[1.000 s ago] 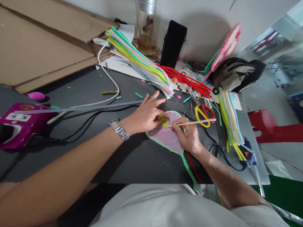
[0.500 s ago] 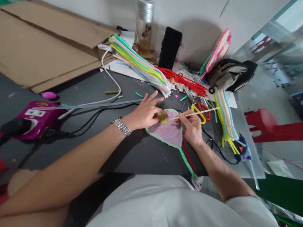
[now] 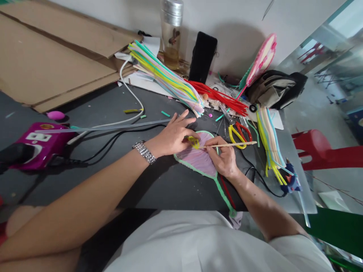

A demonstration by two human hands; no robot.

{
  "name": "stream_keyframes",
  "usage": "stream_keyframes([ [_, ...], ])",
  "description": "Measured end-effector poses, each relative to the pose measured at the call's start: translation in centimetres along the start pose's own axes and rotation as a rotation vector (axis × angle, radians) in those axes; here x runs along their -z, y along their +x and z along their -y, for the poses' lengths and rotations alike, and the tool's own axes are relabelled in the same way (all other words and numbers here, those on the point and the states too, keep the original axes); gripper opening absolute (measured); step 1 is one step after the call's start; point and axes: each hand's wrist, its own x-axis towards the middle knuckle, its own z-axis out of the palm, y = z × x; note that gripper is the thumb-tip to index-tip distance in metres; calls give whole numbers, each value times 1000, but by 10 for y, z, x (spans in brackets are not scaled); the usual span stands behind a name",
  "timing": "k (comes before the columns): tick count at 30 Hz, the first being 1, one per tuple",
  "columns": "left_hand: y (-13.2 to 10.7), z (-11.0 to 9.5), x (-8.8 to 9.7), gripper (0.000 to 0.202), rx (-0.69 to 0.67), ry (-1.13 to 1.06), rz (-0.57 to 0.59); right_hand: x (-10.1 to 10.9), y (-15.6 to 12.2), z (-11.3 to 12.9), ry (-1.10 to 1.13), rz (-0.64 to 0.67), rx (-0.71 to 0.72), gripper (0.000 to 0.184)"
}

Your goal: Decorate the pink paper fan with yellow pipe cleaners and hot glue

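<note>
A small purple fan [image 3: 198, 158] with a green rim and green handle lies flat on the dark table [image 3: 159, 185]. My left hand [image 3: 174, 134] rests on its upper edge, thumb and forefinger pinching a little yellow piece [image 3: 194, 142] against the fan while the other fingers spread out. My right hand [image 3: 222, 158] grips a thin wooden stick [image 3: 229, 144] like a pen, its tip touching the fan just right of the yellow piece.
Scissors with yellow and red handles [image 3: 240, 134] lie right of the fan. Bundles of coloured pipe cleaners [image 3: 167, 77] and red ones [image 3: 218, 96] lie behind. A blue glue gun [image 3: 290, 181], a magenta device [image 3: 42, 143], cables, cardboard [image 3: 48, 56], a bottle [image 3: 171, 34] and a bag [image 3: 276, 88] surround.
My right hand has shifted left and lowered the stick, bringing its tip onto the fan beside the yellow piece. My left hand has stayed put. The camera has shifted slightly.
</note>
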Motion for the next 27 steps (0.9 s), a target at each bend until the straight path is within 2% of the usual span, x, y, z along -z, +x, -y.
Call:
stream_keyframes([
  [5, 2, -3, 1, 33, 21, -4, 27, -2, 3, -1, -72, 52, 44, 12],
  [8, 2, -5, 2, 31, 23, -9, 34, -1, 3, -1, -40, 61, -11, 14],
  [12, 2, -6, 2, 30, 25, 2, 34, 1, 0, -2, 60, -2, -116, 14],
  [19, 1, -6, 0, 30, 25, -6, 30, -1, 2, 0, -27, 46, -71, 15],
  [24, 1, -6, 0, 31, 41, -24, 32, 0, 2, -2, 77, 14, -158, 17],
  [27, 1, -4, -1, 29, 21, -31, 20, -1, 1, -1, 69, 11, -153, 18],
])
